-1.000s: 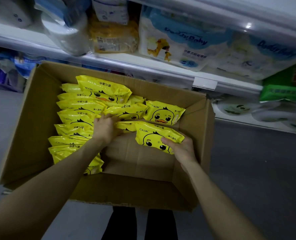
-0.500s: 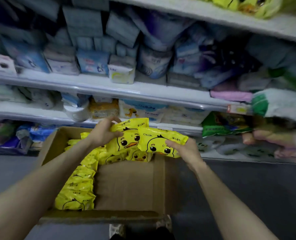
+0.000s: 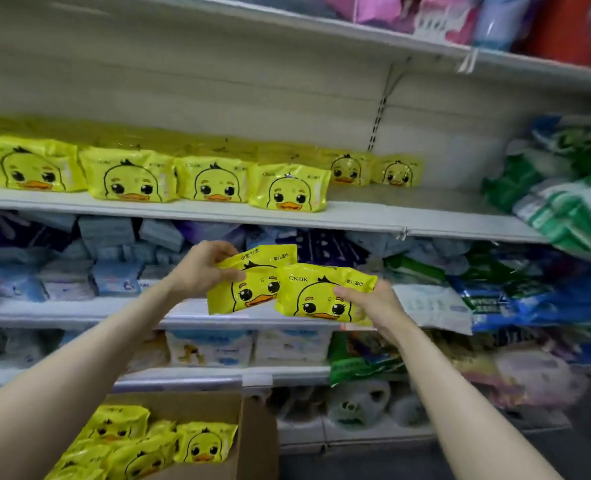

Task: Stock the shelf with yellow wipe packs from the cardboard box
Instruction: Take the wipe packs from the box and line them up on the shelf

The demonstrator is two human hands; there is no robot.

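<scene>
While both arms reach out toward the shelving, each of the hands has hold of one yellow duck-faced wipe pack, level with the tier of blue packs. The left hand grips the left pack at its upper left corner, with the thumb on the printed front and the fingers curled over the top edge behind it. The right hand holds the right pack by its right end, the thumb laid across the front and the fingers wrapped behind. Both packs face the camera, tilted a little. The left edge of the right pack overlaps the right side of the left pack, so the two touch.

Above the hands runs the shelf that carries the same goods. A row of yellow packs stands upright along its front edge from the far left to about the middle. Two more yellow packs stand farther back, to the right of that row. In front of those two the shelf board is bare. Green-and-white packs are piled at the right end of the shelf.

Near the bottom left, under the left forearm, stands the open cardboard box. More yellow packs are crowded inside it, their duck faces showing. Pink and red packages sit on the top shelf at the upper right. The lower tiers hold pale and green packs, too blurred to read.
</scene>
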